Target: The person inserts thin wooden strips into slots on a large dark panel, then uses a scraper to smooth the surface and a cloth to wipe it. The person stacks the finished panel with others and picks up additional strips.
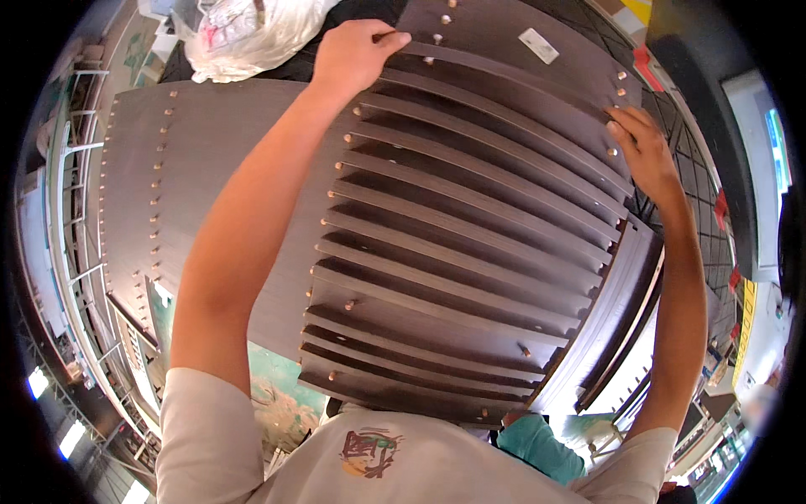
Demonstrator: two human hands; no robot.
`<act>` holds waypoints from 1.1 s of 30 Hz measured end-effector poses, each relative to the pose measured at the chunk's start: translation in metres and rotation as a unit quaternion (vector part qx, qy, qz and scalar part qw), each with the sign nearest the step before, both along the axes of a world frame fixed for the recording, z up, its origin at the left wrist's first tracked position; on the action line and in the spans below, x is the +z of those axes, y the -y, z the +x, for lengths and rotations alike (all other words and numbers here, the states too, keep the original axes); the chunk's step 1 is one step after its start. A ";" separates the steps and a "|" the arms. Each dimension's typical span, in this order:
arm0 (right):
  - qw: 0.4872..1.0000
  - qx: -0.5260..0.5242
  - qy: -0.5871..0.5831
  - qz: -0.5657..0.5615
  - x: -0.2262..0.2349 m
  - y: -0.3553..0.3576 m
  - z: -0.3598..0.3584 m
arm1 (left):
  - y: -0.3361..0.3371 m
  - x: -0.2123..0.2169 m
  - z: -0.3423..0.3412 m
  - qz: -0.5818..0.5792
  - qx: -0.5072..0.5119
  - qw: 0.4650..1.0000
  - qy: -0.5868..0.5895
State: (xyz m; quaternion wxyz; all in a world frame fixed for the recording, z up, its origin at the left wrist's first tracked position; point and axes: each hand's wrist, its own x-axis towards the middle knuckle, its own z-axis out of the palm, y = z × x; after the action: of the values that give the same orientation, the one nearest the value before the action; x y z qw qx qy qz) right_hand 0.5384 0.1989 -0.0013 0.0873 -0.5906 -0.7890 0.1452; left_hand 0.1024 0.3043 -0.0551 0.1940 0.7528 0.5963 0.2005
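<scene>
Long dark brown slats [470, 206] lie in roughly parallel rows across a wide brown panel [243, 134]. Short wooden dowels [155, 189] stick up along the panel and by the slat ends. At the far end of the rows, the farthest slat [512, 77] spans between my two hands. My left hand [348, 60] is closed, with thumb and forefinger pinching its left end. My right hand [645, 147] has its fingers closed at its right end. Beyond this slat, a small white label [538, 45] lies on the panel.
A white plastic bag [252, 38] sits at the far left on dark material. Long brown strips [600, 307] lie along the right side. Teal cloth [537, 445] shows near my body. Metal racking [75, 210] stands at left, a dark-framed screen [768, 151] at right.
</scene>
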 end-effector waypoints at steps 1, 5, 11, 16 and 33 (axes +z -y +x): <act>1.000 0.008 -0.010 -0.010 0.000 0.000 0.002 | 0.000 0.002 -0.002 0.001 -0.006 1.000 -0.001; 0.999 0.015 -0.014 -0.041 0.003 0.002 0.007 | 0.004 -0.005 0.003 0.063 -0.020 0.998 -0.001; 0.995 0.036 -0.021 -0.086 0.011 -0.002 0.022 | 0.007 0.000 -0.002 0.030 -0.014 0.999 0.021; 0.995 0.022 -0.002 -0.100 0.001 0.007 0.044 | 0.003 -0.003 0.000 0.025 -0.011 0.999 0.027; 0.997 0.049 0.052 0.005 -0.003 0.024 0.027 | 0.012 0.004 0.000 -0.023 0.006 0.999 0.033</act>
State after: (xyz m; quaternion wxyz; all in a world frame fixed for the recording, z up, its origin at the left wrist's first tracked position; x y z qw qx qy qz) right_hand 0.5650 0.1750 -0.0047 0.0415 -0.5572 -0.8214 0.1142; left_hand 0.1029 0.2919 -0.0515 0.2295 0.7375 0.5984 0.2131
